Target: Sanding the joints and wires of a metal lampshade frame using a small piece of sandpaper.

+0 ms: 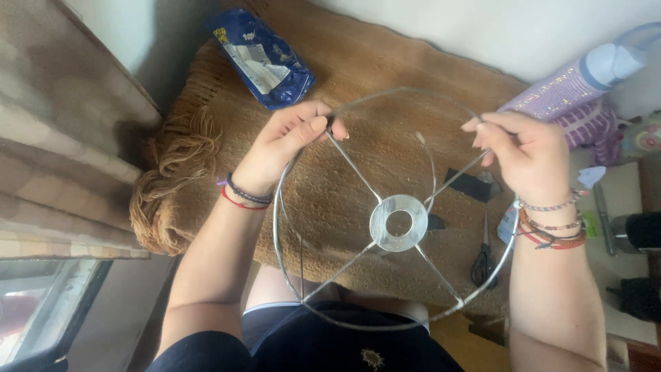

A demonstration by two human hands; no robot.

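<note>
Lampshade frame [398, 222] of bare wire hangs over the brown rug [385, 62], above the person's lap. Left hand [286, 141] pinches its far-left rim, right hand [527, 155] grips a spoke on the right. No covering is on it yet; scissors [483, 258] lie unused nearby.

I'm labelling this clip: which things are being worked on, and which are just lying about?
In hand: wire frame, gripped by left hand and right hand.
Lying about: scissors, blue packet, purple bottle, brown fringed rug.
</note>
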